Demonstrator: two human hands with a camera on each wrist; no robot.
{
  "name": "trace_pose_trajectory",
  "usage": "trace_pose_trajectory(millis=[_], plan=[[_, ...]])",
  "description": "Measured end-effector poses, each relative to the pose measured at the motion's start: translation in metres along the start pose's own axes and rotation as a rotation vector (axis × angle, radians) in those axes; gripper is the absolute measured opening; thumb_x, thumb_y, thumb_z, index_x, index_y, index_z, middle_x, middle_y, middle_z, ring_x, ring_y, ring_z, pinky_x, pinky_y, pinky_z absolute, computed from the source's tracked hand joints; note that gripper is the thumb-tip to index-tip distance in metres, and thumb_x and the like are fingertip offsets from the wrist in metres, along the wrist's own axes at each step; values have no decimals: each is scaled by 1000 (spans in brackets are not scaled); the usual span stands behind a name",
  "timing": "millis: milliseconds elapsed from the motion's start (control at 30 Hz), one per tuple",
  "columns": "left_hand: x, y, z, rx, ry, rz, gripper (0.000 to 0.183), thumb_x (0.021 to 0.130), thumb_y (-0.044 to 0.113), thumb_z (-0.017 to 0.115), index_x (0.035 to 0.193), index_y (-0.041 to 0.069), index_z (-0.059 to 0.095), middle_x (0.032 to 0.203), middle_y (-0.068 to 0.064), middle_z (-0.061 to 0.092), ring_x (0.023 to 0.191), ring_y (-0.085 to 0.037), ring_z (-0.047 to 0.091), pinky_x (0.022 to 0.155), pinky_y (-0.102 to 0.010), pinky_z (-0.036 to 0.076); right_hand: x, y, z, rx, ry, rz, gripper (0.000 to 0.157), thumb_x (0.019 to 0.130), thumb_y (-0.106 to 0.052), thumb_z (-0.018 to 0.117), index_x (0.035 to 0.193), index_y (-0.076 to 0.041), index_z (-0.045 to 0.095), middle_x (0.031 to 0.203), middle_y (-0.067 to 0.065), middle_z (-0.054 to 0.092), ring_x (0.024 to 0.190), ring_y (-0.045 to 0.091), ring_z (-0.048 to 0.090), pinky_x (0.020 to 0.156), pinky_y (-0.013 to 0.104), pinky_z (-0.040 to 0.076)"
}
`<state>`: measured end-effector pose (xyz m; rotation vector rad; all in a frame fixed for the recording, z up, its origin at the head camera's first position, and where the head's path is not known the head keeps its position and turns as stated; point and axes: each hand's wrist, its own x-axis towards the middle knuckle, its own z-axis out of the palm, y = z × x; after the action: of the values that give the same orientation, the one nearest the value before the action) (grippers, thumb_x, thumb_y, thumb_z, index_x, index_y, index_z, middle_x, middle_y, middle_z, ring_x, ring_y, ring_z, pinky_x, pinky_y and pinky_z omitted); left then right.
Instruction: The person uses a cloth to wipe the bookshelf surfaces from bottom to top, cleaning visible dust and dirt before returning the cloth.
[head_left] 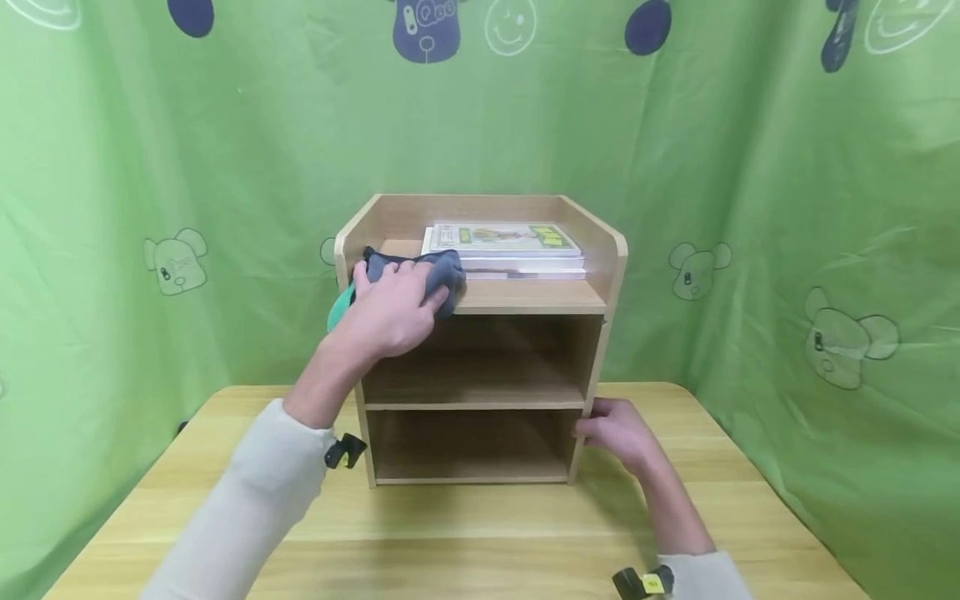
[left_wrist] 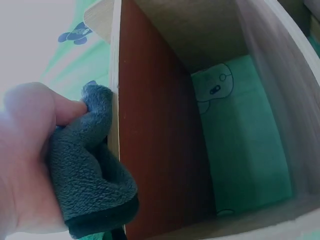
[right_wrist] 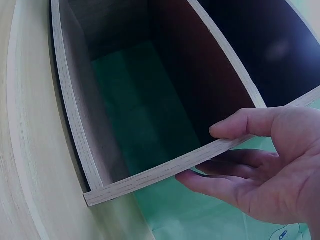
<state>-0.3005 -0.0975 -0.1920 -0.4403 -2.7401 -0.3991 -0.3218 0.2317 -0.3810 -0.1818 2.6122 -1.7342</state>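
A small wooden shelf unit stands on the table, with two open compartments under its top board. My left hand holds a bunched dark grey-blue cloth at the left front of the top board. In the left wrist view the fuzzy cloth hangs over the board's front edge, with the thumb pressed on it. Low on the unit's right side, my right hand grips the side panel. The right wrist view shows its thumb inside and its fingers outside the panel edge.
A stack of books lies on the top board, right of the cloth. Something green shows beside the left hand. The wooden table extends around the unit. Green curtains with cartoon prints hang behind and at both sides.
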Motion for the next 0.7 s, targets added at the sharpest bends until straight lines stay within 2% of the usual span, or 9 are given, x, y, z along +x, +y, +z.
trace_pose_trajectory(millis=[133, 267, 367, 533, 700], plan=[[2, 2, -3, -5, -8, -37, 51, 105, 46, 38, 139, 9, 48, 126, -21, 55, 129, -40, 45, 115, -64, 13, 0, 0, 1, 4, 0, -6, 53, 82, 1, 65, 130, 20, 53, 125, 35, 62, 107, 34, 68, 92, 41, 59], [4, 3, -8, -2, -55, -47, 51, 105, 48, 38, 141, 11, 44, 128, -20, 59, 127, -39, 52, 109, -64, 22, 0, 0, 0, -2, 2, -3, 53, 83, 1, 65, 131, 20, 53, 127, 35, 61, 110, 37, 67, 93, 42, 58], [4, 7, -8, -25, -65, -69, 52, 105, 48, 41, 143, 12, 44, 132, -20, 60, 127, -38, 55, 108, -65, 24, -2, 1, -1, -10, -1, -1, 53, 83, 1, 65, 131, 21, 52, 128, 36, 60, 112, 39, 66, 94, 42, 58], [-2, 21, 0, -13, -21, -111, 53, 104, 48, 45, 144, 13, 45, 129, -21, 60, 123, -41, 55, 111, -69, 23, -3, 2, 0, -12, -4, -1, 53, 83, 1, 65, 131, 21, 52, 128, 37, 60, 111, 40, 67, 93, 42, 59], [-4, 46, 10, 48, 37, -78, 48, 103, 47, 48, 138, 15, 49, 122, -20, 62, 119, -39, 56, 111, -71, 28, -1, 1, 1, -8, 4, -5, 54, 82, 1, 65, 131, 21, 53, 127, 37, 60, 111, 39, 67, 93, 42, 59]])
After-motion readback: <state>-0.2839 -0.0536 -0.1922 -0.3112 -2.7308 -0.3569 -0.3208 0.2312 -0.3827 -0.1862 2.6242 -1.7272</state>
